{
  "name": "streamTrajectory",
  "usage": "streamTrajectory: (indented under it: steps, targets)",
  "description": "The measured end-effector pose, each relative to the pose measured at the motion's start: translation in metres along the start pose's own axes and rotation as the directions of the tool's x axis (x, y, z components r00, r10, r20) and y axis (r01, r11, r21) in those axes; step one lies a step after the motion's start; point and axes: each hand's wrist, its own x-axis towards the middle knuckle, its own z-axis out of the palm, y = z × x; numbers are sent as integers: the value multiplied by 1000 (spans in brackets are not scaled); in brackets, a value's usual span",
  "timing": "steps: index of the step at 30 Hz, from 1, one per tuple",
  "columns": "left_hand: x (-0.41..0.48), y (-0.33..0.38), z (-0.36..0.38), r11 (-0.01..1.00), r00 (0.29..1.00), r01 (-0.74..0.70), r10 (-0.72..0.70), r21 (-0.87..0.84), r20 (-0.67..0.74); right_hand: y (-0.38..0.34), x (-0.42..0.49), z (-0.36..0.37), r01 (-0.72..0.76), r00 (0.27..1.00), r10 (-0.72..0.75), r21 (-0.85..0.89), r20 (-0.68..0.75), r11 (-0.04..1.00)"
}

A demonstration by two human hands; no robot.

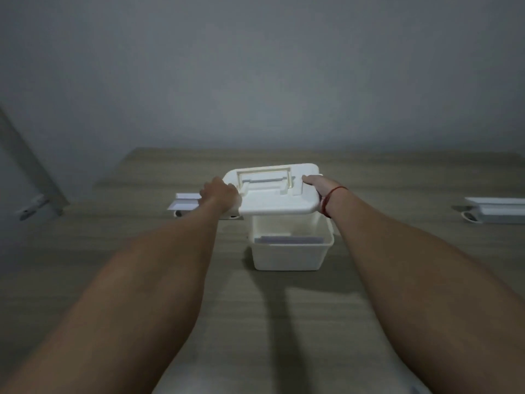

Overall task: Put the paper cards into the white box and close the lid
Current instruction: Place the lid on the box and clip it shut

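A white plastic box (pixel 287 258) stands in the middle of the wooden table. Pale paper cards (pixel 288 240) lie inside it, visible just past the near rim. The white lid (pixel 277 199), with a folded handle on top, hangs half raised over the far part of the box. My left hand (pixel 220 193) grips the lid's left edge. My right hand (pixel 318 184), a red string around its wrist, holds the lid's right edge. The box's back wall is hidden under the lid.
The wooden table (pixel 113 251) runs to a grey wall. A flat white object (pixel 184 203) lies just left of the lid, behind my left hand. Another long white object (pixel 495 213) lies at the far right. A grey slanted bar (pixel 31 166) stands at the left.
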Motion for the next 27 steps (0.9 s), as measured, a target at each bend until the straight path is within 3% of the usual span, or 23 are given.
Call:
streamTrajectory:
  steps: [4,7,11,19,27]
  targets:
    - [-3,23,32,974,986,160,-149,-163,77,-12,-36,-26,-30,997,25,-60,-79,998]
    - [-4,29,60,953,970,241,-230,-184,78,-13,-52,-37,22,985,-53,-182,-166,983]
    - [-2,24,83,951,965,257,-243,-171,96,7,-29,-48,9,966,-88,-313,-241,950]
    - [32,10,115,943,959,269,-244,-196,143,35,27,-46,-89,971,3,-345,-240,934]
    - [45,-2,149,919,936,347,-326,-186,134,56,54,-43,-104,962,-16,-422,-272,901]
